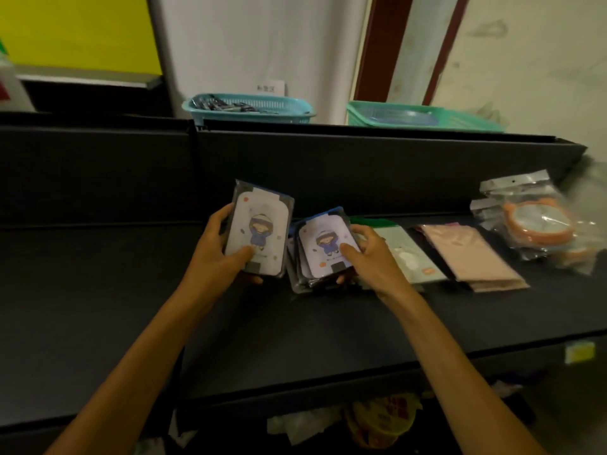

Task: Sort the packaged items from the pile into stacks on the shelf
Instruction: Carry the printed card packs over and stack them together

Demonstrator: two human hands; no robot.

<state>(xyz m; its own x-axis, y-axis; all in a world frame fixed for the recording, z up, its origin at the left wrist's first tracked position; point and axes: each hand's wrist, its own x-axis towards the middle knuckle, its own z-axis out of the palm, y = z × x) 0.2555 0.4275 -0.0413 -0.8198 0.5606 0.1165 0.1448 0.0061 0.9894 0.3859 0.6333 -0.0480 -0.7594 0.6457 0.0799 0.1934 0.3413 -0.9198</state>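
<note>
My left hand [218, 251] grips a flat packaged item [262, 221] with a cartoon figure in blue, tilted up above the dark shelf [131, 290]. My right hand [364, 257] holds the top of a stack of the same cartoon packages [323, 247] lying on the shelf, thumb on the top card, fingers curled round its right edge. To the right lie a pale green stack [407, 254], a beige-pink stack [469, 254] and a heap of clear bags with orange round items [538, 224].
A dark back panel [328, 172] rises behind the shelf. Two teal baskets [249, 108] [423, 118] sit on top of it. A yellow price tag [579, 353] hangs on the shelf's front edge. Crumpled wrappers [381, 418] lie below.
</note>
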